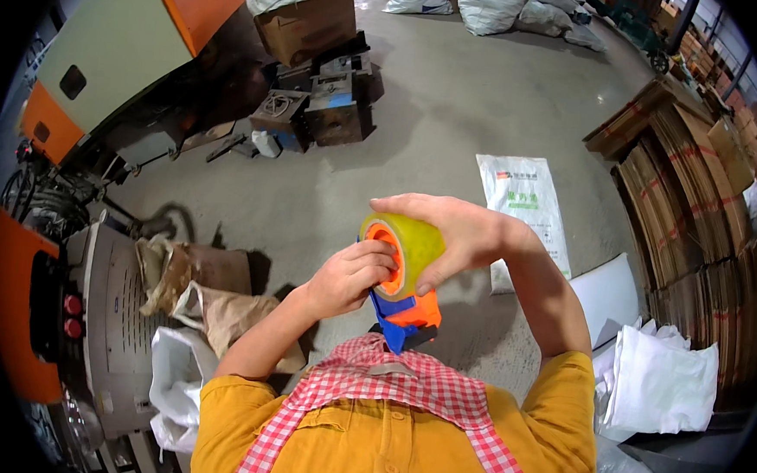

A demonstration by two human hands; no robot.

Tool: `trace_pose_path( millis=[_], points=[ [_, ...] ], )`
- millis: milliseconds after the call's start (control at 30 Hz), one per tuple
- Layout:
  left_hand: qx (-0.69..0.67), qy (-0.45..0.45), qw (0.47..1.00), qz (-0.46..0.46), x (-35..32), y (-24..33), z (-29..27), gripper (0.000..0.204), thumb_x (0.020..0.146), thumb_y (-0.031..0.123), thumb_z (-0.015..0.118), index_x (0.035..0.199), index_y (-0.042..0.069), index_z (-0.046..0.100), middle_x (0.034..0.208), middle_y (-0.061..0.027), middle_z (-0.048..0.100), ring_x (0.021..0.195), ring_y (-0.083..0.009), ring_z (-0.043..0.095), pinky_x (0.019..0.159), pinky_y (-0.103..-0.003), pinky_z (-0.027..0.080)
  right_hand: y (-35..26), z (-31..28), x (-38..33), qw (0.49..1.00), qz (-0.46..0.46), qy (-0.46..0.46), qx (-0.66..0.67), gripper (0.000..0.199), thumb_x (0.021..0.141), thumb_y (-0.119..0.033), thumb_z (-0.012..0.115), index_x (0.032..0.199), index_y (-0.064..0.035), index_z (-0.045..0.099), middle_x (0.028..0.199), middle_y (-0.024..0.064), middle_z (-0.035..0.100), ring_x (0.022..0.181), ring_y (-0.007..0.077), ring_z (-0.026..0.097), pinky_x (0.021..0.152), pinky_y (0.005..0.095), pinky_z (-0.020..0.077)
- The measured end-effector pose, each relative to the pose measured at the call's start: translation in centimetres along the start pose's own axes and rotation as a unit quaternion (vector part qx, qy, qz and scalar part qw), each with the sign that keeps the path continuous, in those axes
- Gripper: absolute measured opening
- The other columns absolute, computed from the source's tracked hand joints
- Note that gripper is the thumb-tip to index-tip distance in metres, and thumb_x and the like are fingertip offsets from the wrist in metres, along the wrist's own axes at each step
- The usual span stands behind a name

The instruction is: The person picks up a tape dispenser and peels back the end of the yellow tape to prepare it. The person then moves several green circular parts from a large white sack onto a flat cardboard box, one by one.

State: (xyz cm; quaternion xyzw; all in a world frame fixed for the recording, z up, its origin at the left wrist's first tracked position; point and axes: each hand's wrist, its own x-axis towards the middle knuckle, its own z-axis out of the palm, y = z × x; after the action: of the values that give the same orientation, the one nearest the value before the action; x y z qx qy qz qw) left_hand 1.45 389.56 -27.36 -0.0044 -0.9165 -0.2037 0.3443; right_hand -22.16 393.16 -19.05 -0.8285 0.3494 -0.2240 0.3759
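A wide roll of yellowish clear packing tape (424, 241) is held up in front of my chest. It sits around the orange hub (387, 240) of a tape dispenser, whose blue and orange body (400, 311) hangs below the roll. My left hand (348, 278) has its fingers curled at the hub, the tips partly hidden inside it. Around the far and right sides of the roll curves my right hand (465, 231), thumb on the near side and fingers over the top.
Stacked flat cardboard (689, 186) stands at the right, with folded white bags (660, 379) nearer me. A printed white sack (526, 206) lies on the floor ahead. Paper sacks (230, 318) and a grey machine cabinet (117, 333) are at the left. Metal blocks (334, 112) sit farther off.
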Motion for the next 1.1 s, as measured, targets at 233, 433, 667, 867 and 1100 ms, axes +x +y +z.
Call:
trace_pose_path(
  millis=[233, 433, 667, 867, 1100],
  points=[
    [0.033, 0.003, 0.999, -0.013, 7.7, -13.9, -2.8, 0.03, 0.065, -0.005, 0.064, 0.094, 0.002, 0.058, 0.102, -0.0131, 0.063, 0.11, -0.0339, 0.057, 0.09, -0.043, 0.047, 7.0, -9.0, 4.7, 0.973, -0.05, 0.171, -0.149, 0.092, 0.063, -0.023, 0.085, 0.138, 0.0054, 0.039, 0.136, 0.0251, 0.047, 0.128, 0.035, 0.046, 0.108, 0.0386, 0.0371],
    [-0.084, 0.073, 0.988, -0.108, 13.0, -23.7, -1.8, 0.037, 0.069, 0.001, 0.074, 0.102, 0.001, 0.059, 0.105, -0.0147, 0.061, 0.107, -0.0323, 0.056, 0.094, -0.038, 0.044, 15.4, -16.3, 8.6, 0.967, -0.001, 0.233, -0.099, 0.084, 0.071, -0.023, 0.082, 0.138, 0.0053, 0.04, 0.134, 0.0244, 0.05, 0.124, 0.0346, 0.05, 0.103, 0.0361, 0.0404],
    [-0.274, 0.121, 0.924, -0.238, 19.5, -35.9, 1.8, 0.048, 0.071, 0.004, 0.078, 0.113, 0.003, 0.054, 0.117, -0.0112, 0.054, 0.11, -0.0232, 0.053, 0.095, -0.032, 0.041, 27.3, -27.2, 12.4, 0.975, 0.036, 0.22, -0.021, 0.071, 0.085, -0.032, 0.07, 0.137, 0.0059, 0.041, 0.127, 0.0241, 0.056, 0.116, 0.0313, 0.056, 0.099, 0.0349, 0.0424],
    [-0.336, 0.171, 0.879, -0.292, 26.8, -45.6, 1.8, 0.053, 0.072, 0.003, 0.078, 0.118, 0.002, 0.053, 0.119, -0.0098, 0.05, 0.112, -0.0198, 0.05, 0.098, -0.03, 0.038, 35.8, -37.7, 17.6, 0.976, 0.021, 0.215, -0.005, 0.073, 0.09, -0.05, 0.058, 0.134, 0.0059, 0.045, 0.125, 0.0257, 0.055, 0.114, 0.0371, 0.056, 0.098, 0.0374, 0.0435],
    [-0.325, 0.188, 0.873, -0.311, 32.2, -57.2, 1.0, 0.054, 0.07, 0.003, 0.079, 0.118, 0.001, 0.054, 0.121, -0.01, 0.051, 0.114, -0.0209, 0.05, 0.1, -0.031, 0.037, 44.6, -45.9, 23.0, 0.972, 0.028, 0.234, 0.02, 0.067, 0.093, -0.046, 0.055, 0.134, 0.0061, 0.045, 0.127, 0.0254, 0.055, 0.119, 0.0348, 0.053, 0.1, 0.0372, 0.0412]
  ],
)
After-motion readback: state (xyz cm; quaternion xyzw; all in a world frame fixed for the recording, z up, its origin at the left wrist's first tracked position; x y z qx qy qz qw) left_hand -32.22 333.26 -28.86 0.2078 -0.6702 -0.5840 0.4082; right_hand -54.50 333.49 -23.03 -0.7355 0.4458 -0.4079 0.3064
